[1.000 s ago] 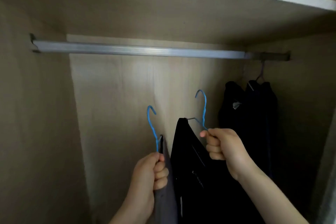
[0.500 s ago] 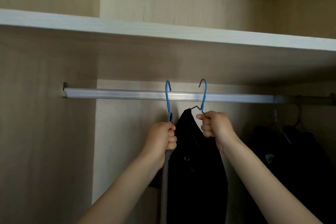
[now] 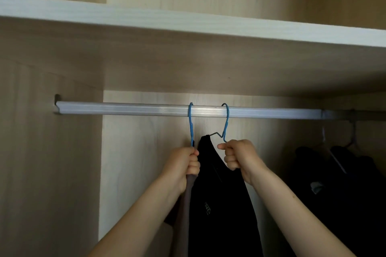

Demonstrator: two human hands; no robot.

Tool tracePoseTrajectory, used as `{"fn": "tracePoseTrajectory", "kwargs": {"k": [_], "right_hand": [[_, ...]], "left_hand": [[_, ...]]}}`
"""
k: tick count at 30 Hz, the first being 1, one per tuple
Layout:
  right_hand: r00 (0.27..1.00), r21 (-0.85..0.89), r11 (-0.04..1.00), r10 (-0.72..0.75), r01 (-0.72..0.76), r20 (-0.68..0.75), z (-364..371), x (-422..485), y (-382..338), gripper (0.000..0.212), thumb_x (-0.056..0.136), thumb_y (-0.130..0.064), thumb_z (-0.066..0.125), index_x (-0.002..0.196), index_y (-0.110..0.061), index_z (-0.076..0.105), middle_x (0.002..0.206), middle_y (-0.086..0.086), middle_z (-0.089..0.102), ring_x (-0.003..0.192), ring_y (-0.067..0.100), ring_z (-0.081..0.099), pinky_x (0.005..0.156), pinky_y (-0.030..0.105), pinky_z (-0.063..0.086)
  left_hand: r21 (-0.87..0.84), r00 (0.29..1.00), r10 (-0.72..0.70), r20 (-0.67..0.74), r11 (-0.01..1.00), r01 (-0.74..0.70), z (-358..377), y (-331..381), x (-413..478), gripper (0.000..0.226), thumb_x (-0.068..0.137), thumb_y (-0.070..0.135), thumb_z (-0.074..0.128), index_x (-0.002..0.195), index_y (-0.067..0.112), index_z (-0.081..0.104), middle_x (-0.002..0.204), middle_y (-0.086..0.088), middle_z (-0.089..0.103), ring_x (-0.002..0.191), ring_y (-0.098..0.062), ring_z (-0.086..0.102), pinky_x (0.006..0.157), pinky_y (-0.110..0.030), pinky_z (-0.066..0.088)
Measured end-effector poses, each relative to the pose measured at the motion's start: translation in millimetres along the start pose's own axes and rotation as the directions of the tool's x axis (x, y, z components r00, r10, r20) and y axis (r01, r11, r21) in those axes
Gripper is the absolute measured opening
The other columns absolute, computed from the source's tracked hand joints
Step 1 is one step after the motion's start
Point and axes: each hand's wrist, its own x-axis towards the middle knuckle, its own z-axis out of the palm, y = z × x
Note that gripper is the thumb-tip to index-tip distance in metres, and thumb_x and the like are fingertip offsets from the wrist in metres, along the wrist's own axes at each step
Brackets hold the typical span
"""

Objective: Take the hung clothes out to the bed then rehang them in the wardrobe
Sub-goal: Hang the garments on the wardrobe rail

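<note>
A silver wardrobe rail (image 3: pixel 125 109) runs across under a white shelf. My left hand (image 3: pixel 183 162) grips the neck of a blue hanger (image 3: pixel 191 125) whose hook sits over the rail; a grey-brown garment (image 3: pixel 186 210) hangs from it. My right hand (image 3: pixel 240 156) holds a second blue hanger (image 3: pixel 226 123), its hook also over the rail, carrying a black garment (image 3: pixel 221 204) between my arms.
More dark clothes (image 3: pixel 338 183) hang on hangers at the rail's right end. The white shelf (image 3: pixel 188 23) lies just above the rail. The wardrobe's left side wall (image 3: pixel 46 162) is close; the rail's left stretch is bare.
Both hands have lifted the two hangers from well below the rail up to it, and the hooks now sit over the rail. The view has tilted up.
</note>
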Motion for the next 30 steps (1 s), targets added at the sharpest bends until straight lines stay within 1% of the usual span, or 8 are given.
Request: {"fn": "tracePoseTrajectory", "kwargs": {"k": [13, 16, 17, 19, 22, 23, 27, 30], "right_hand": [[0.999, 0.041, 0.999, -0.011, 0.013, -0.045, 1, -9, 4, 0.028, 0.093, -0.001, 0.036, 0.078, 0.0, 0.059, 0.041, -0.007, 0.022, 0.032, 0.006, 0.018, 0.034, 0.015, 0.014], [0.999, 0.048, 0.999, 0.005, -0.003, -0.032, 1, -13, 3, 0.027, 0.094, -0.002, 0.037, 0.078, 0.0, 0.059, 0.042, -0.006, 0.022, 0.032, 0.006, 0.018, 0.034, 0.015, 0.014], [1.0, 0.04, 0.999, 0.007, -0.006, -0.028, 0, -15, 2, 0.026, 0.094, -0.002, 0.037, 0.079, -0.001, 0.059, 0.043, -0.006, 0.022, 0.032, 0.007, 0.018, 0.034, 0.015, 0.014], [0.999, 0.007, 1.0, 0.011, -0.011, -0.031, -1, -18, 1, 0.026, 0.094, -0.004, 0.038, 0.08, -0.001, 0.06, 0.047, -0.004, 0.022, 0.034, 0.007, 0.018, 0.035, 0.016, 0.014], [0.999, -0.044, 0.999, 0.005, -0.007, -0.046, -2, -21, 1, 0.029, 0.096, -0.007, 0.038, 0.077, -0.002, 0.06, 0.049, -0.002, 0.022, 0.035, 0.008, 0.019, 0.035, 0.016, 0.016], [0.999, -0.058, 0.998, -0.006, 0.004, -0.039, -3, -22, 1, 0.031, 0.097, -0.009, 0.038, 0.077, -0.002, 0.06, 0.048, -0.003, 0.023, 0.035, 0.008, 0.02, 0.035, 0.016, 0.017], [0.998, -0.131, 0.99, -0.055, 0.056, 0.01, -14, -31, -5, 0.04, 0.102, -0.018, 0.036, 0.077, -0.001, 0.062, 0.05, 0.006, 0.044, 0.039, 0.015, 0.045, 0.038, 0.022, 0.044], [0.965, -0.302, 0.937, -0.224, 0.174, -0.138, -55, -33, -14, 0.03, 0.098, -0.017, 0.044, 0.078, -0.006, 0.063, 0.066, 0.008, 0.057, 0.059, 0.021, 0.054, 0.048, 0.023, 0.048]], "left_hand": [[0.008, 0.999, 0.053, -0.012, 0.999, -0.053, -7, -3, -8, 0.033, 0.098, 0.007, 0.035, 0.067, 0.008, 0.044, 0.03, 0.011, 0.026, 0.022, -0.001, 0.021, 0.024, -0.012, 0.017], [0.292, 0.995, 0.093, -0.028, 0.953, -0.081, -14, 7, -9, 0.033, 0.096, 0.017, 0.04, 0.067, 0.006, 0.052, 0.033, 0.005, 0.042, 0.027, -0.007, 0.039, 0.034, -0.018, 0.036], [0.538, 0.983, 0.182, -0.026, 0.831, -0.14, -19, 13, -12, 0.033, 0.094, 0.024, 0.041, 0.069, 0.006, 0.054, 0.042, 0.002, 0.05, 0.036, -0.01, 0.047, 0.042, -0.021, 0.038], [0.918, 0.824, 0.561, 0.078, 0.282, -0.28, -33, 28, -17, 0.03, 0.09, 0.032, 0.044, 0.072, 0.011, 0.056, 0.065, -0.001, 0.059, 0.058, -0.018, 0.053, 0.053, -0.027, 0.035], [0.862, 0.318, 0.828, 0.461, -0.334, -0.38, -50, 63, -10, 0.02, 0.083, 0.025, 0.048, 0.083, 0.01, 0.061, 0.083, -0.008, 0.063, 0.081, -0.031, 0.054, 0.068, -0.034, 0.041], [0.819, 0.255, 0.797, 0.548, -0.45, -0.355, -52, 75, 1, 0.023, 0.083, 0.026, 0.047, 0.088, 0.01, 0.062, 0.087, -0.009, 0.063, 0.085, -0.033, 0.055, 0.073, -0.038, 0.043], [0.773, 0.417, 0.657, 0.628, -0.589, -0.236, -60, 106, 35, 0.045, 0.083, 0.05, 0.037, 0.094, 0.016, 0.065, 0.089, -0.009, 0.069, 0.087, -0.033, 0.063, 0.075, -0.039, 0.044], [0.721, 0.353, 0.638, 0.684, -0.663, -0.199, -67, 106, 49, 0.051, 0.08, 0.061, 0.036, 0.08, 0.017, 0.062, 0.074, -0.01, 0.068, 0.073, -0.033, 0.065, 0.066, -0.037, 0.041]]}}
